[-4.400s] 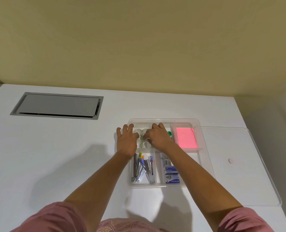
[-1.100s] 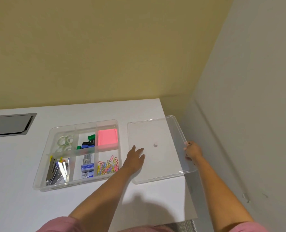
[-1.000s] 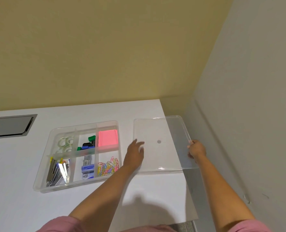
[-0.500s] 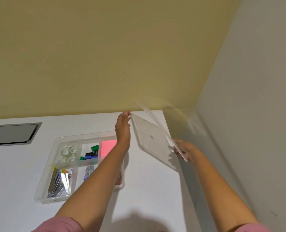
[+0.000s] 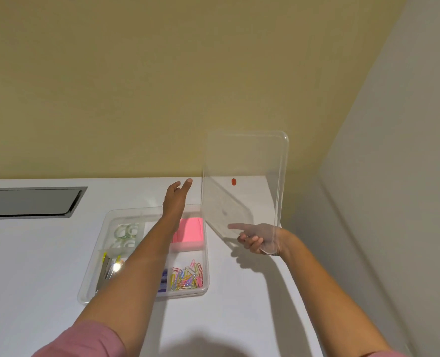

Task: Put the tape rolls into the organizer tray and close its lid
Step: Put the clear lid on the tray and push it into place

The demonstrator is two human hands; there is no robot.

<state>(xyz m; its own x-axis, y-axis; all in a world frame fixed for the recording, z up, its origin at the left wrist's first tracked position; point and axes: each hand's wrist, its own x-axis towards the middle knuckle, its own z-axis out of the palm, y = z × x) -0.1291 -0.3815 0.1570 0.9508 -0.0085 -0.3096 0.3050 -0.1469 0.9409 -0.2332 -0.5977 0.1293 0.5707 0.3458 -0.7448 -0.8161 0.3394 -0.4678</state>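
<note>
Clamped in the right hand (image 5: 258,239), the lid (image 5: 242,186), flat a second ago, now stands upright at three o'clock of the tray (image 5: 91,282); left hand (image 5: 176,199) open, tape rolls (image 5: 124,231) inside: closing begins.

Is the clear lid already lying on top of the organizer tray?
No, the right hand holds the lid upright beside the tray.
</note>
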